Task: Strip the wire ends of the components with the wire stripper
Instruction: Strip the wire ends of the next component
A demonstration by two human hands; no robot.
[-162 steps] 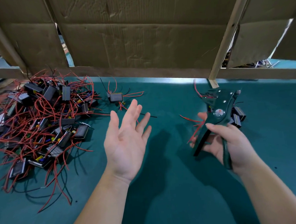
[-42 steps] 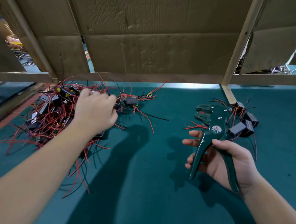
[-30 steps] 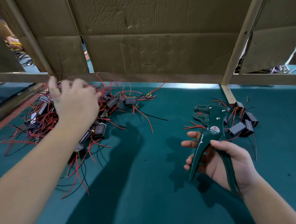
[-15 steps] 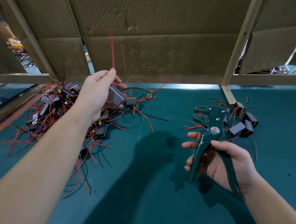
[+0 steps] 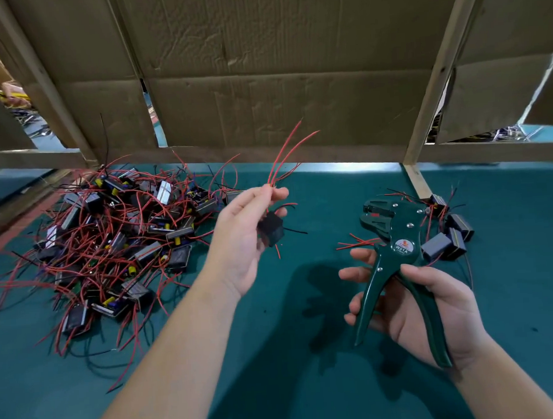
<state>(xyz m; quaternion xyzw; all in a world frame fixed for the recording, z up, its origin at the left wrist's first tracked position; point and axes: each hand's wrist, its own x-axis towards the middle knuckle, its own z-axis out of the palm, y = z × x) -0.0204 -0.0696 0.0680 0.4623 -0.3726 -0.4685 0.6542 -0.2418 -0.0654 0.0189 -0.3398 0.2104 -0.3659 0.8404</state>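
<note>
My left hand is raised over the middle of the table and pinches the red wires of a small black component, which hangs below my fingertips with its wire ends pointing up. My right hand grips the handles of a dark green wire stripper; its jaws point up and away and stand apart from the component.
A large tangled pile of components with red wires lies at the left on the green table. A smaller group of components lies behind the stripper at the right. Cardboard panels on a wooden frame close off the back.
My left hand has carried a component from over the left pile toward the centre, nearer the stripper, and now holds it by its wires. My right hand and the stripper have hardly moved.
</note>
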